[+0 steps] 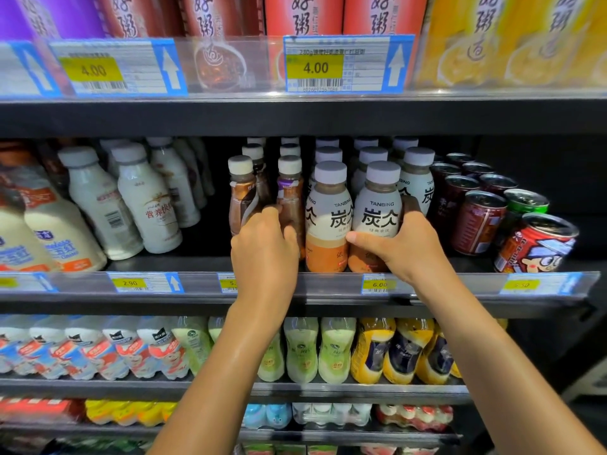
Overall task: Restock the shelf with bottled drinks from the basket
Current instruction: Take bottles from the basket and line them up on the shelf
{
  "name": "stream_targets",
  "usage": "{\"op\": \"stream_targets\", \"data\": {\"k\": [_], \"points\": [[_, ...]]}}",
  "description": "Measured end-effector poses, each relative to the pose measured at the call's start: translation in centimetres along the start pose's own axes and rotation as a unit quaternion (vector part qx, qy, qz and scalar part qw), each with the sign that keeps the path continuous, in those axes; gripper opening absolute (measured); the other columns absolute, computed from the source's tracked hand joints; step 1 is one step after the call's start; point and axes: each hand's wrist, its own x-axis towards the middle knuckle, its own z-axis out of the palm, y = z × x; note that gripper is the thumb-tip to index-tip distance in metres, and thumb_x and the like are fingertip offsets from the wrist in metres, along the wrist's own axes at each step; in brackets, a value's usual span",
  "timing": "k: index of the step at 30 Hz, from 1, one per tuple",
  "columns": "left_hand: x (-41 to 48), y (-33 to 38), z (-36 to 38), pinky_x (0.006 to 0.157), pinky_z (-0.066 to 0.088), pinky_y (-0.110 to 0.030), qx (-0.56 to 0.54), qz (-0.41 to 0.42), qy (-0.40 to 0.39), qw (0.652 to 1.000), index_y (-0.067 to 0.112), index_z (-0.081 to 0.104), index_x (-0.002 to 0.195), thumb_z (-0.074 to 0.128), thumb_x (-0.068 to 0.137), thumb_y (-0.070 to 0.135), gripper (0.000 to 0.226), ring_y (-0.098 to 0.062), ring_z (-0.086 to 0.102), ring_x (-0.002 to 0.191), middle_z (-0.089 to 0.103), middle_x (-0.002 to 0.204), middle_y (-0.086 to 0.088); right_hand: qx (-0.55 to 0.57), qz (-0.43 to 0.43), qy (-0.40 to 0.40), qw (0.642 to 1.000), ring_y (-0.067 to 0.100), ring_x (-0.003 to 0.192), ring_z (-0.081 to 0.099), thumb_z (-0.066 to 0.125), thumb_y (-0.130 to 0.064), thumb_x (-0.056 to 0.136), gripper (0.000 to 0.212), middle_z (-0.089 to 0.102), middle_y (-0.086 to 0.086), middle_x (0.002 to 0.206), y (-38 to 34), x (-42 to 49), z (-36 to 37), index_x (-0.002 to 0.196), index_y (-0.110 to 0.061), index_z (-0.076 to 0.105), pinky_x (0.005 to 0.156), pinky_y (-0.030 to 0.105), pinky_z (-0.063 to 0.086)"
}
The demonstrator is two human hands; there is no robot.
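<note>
- The right grip (404, 247), a bare hand, is wrapped round the front TANBING bottle (377, 218) at the near edge of the middle shelf (197, 262). The thumb lies across the lower label, and the fingers go round the right side and out of sight behind.
- The left grip (262, 247) is curled on a brown bottle (290, 192) just left of the TANBING rows, fingers tucked in beside it and thumb on its front. The neighbour bottle (241, 192) stands so close that I can't swear which of the pair is held.
- Both held bottles stand upright at the near end of their rows. The TANBING one is just beside its twin (328, 218) on the left, with red cans (479, 221) near on the right.
- The basket is not in view from here.
- To my eye these are small, full plastic bottles. They look weighty for their size and stiff enough to squeeze without buckling, and they should not break easily.
- The smooth sleeve labels may slip in a loose hold. The best place to take one is round the mid-body rather than the cap.
- They are tall and narrow, so a nudge could tip one back into its row.
</note>
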Motion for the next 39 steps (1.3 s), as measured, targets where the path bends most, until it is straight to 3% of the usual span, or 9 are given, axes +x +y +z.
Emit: {"op": "stream_targets", "data": {"k": [4,7,12,15,22,27,29,32,39], "points": [[-0.6,0.1,-0.1,0.070,0.037,-0.035,0.008,0.023,-0.003,1.000,0.007,0.063,0.101,0.055,0.095,0.023,0.019,-0.030,0.061,0.085,0.065,0.095,-0.010,-0.001,-0.005,0.003,1.000,0.019,0.099,0.063,0.089,-0.035,0.068,0.052,0.067,0.002,0.106,0.0,-0.2,0.0,0.105,-0.016,0.057,0.081,0.032,0.052],[-1.2,0.0,-0.2,0.066,0.035,-0.034,0.005,0.041,-0.009,0.999,0.007,0.059,0.097,0.058,0.093,0.023,0.016,-0.031,0.057,0.086,0.058,0.095,-0.010,-0.019,0.005,-0.003,1.000,0.021,0.107,0.061,0.088,-0.044,0.066,0.067,0.065,0.003,0.115,0.2,-0.3,-0.2,0.116,-0.013,0.056,0.086,0.036,0.053],[-2.1,-0.1,-0.7,0.076,0.038,-0.028,-0.092,0.032,-0.059,0.993,0.017,0.056,0.118,0.063,0.090,0.036,0.035,-0.019,0.057,0.095,0.058,0.108,0.000,-0.032,-0.005,0.019,0.999,0.017,0.110,0.054,0.084,-0.050,0.070,0.072,0.058,-0.001,0.124,0.3,-1.4,-1.8,0.123,-0.017,0.050,0.088,0.035,0.047],[-2.0,0.4,-0.4,0.080,0.051,-0.038,-0.132,-0.027,-0.103,0.986,0.021,0.050,0.115,0.070,0.079,0.052,0.051,-0.020,0.060,0.094,0.061,0.105,0.004,-0.042,-0.010,-0.017,0.999,0.010,0.106,0.052,0.085,-0.044,0.072,0.072,0.056,-0.009,0.118,0.6,-1.5,-2.8,0.129,-0.019,0.049,0.085,0.027,0.040],[-2.2,1.8,0.7,0.067,0.039,-0.035,-0.018,-0.021,-0.117,0.993,0.015,0.044,0.097,0.073,0.074,0.061,0.058,-0.032,0.061,0.091,0.063,0.095,-0.005,-0.123,-0.007,-0.069,0.990,0.014,0.104,0.062,0.082,-0.065,0.052,0.085,0.066,-0.005,0.117,1.3,-0.2,-2.5,0.120,-0.022,0.055,0.088,0.035,0.055],[-2.3,2.4,1.6,0.070,0.042,-0.039,-0.007,0.007,-0.096,0.995,0.010,0.049,0.099,0.071,0.077,0.059,0.058,-0.037,0.063,0.094,0.065,0.097,-0.010,-0.122,-0.025,-0.062,0.990,0.001,0.086,0.060,0.088,-0.042,0.067,0.061,0.064,-0.013,0.099,1.5,-0.5,-3.5,0.114,-0.022,0.055,0.066,0.015,0.044],[-2.5,2.7,1.9,0.070,0.040,-0.038,-0.026,0.023,-0.101,0.994,0.012,0.048,0.097,0.071,0.078,0.057,0.054,-0.034,0.063,0.093,0.066,0.096,-0.009,-0.124,-0.017,-0.059,0.990,-0.001,0.078,0.059,0.088,-0.040,0.068,0.056,0.063,-0.013,0.089,1.9,-0.7,-4.4,0.110,-0.022,0.054,0.059,0.014,0.043],[-2.9,3.6,2.5,0.070,0.046,-0.038,-0.060,0.036,-0.122,0.990,0.013,0.051,0.094,0.072,0.077,0.057,0.052,-0.032,0.064,0.091,0.068,0.093,-0.008,-0.130,-0.013,-0.050,0.990,0.006,0.081,0.064,0.088,-0.040,0.069,0.057,0.067,-0.007,0.092,2.7,-0.7,-6.0,0.111,-0.021,0.055,0.061,0.018,0.049],[-3.1,5.6,3.7,0.077,0.052,-0.046,-0.061,0.024,-0.177,0.982,0.013,0.051,0.097,0.067,0.079,0.056,0.049,-0.036,0.062,0.095,0.068,0.097,-0.011,-0.107,0.003,-0.056,0.993,-0.005,0.082,0.061,0.088,-0.035,0.069,0.060,0.065,-0.016,0.098,4.2,0.2,-8.2,0.116,-0.026,0.052,0.059,0.011,0.043]]}}
